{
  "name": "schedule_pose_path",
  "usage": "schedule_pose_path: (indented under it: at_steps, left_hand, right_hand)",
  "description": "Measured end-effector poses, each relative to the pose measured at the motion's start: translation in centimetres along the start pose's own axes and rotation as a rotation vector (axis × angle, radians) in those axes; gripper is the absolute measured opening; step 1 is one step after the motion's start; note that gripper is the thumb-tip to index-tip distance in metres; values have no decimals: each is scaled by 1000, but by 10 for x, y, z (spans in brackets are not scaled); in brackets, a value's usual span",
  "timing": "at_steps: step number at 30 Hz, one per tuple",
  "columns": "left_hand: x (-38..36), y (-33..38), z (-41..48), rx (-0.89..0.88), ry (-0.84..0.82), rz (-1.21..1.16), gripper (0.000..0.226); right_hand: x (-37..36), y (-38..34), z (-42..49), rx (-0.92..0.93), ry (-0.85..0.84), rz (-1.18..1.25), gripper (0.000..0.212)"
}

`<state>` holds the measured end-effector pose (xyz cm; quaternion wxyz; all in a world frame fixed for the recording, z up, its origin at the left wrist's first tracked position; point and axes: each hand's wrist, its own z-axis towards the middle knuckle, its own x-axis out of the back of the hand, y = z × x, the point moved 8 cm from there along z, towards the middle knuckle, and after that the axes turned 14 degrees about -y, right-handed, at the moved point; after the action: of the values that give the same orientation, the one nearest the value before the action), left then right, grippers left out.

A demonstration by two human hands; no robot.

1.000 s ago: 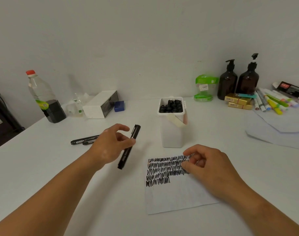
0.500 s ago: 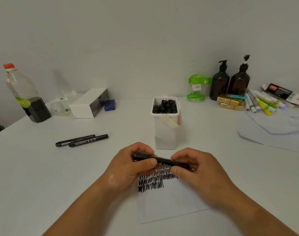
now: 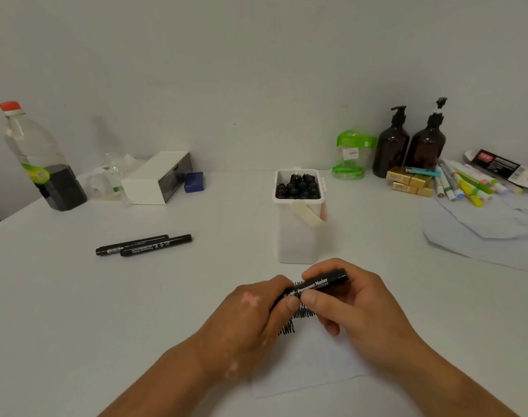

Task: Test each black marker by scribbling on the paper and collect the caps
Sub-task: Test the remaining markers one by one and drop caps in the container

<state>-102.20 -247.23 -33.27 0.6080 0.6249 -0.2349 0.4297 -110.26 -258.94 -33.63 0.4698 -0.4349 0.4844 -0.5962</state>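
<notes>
Left hand (image 3: pixel 250 320) and right hand (image 3: pixel 358 308) now hold marker (image 3: pixel 316 284) tilted (label showing)

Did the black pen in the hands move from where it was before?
Yes. The marker went rightward: it was left of the paper, now it's over the scribbles, in front of the white tub.

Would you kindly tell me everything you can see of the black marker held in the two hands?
The black marker is a slim, matte, plastic-looking stick with white lettering that reads "Permanent Marker". It is held nearly level above the scribbled paper, its right end slightly raised. The left hand wraps around its left end and hides it. The right hand pinches the barrel between thumb and fingers. Only the blunt right end is bare.
</notes>
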Motion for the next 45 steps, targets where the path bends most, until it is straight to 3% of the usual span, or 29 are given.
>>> schedule_pose_path:
  at_steps: [18, 21, 25, 29, 35, 38, 45]
  left_hand:
    - [2, 24, -2, -58, 33, 45, 37]
    - [3, 21, -2, -47, 43, 24, 38]
    - [17, -9, -5, 53, 94, -57, 37]
    - [22, -31, -8, 143, 91, 16, 17]
    - [-10, -36, -3, 198, -194, 154, 82]
    - [-15, -35, -1, 206, -218, 229, 86]
    - [-15, -36, -2, 212, -220, 206, 85]
  right_hand:
    - [-10, 4, 0, -12, -117, 113, 24]
    - [-1, 0, 1, 40, 6, 71, 21]
    - [34, 7, -3, 51, 242, 250, 5]
    - [29, 15, -4, -88, 112, 140, 22]
    - [14, 25, -2, -250, 75, -306, 22]
    - [15, 27, -2, -253, 74, -416, 8]
    - [11, 27, -3, -247, 63, -494, 18]
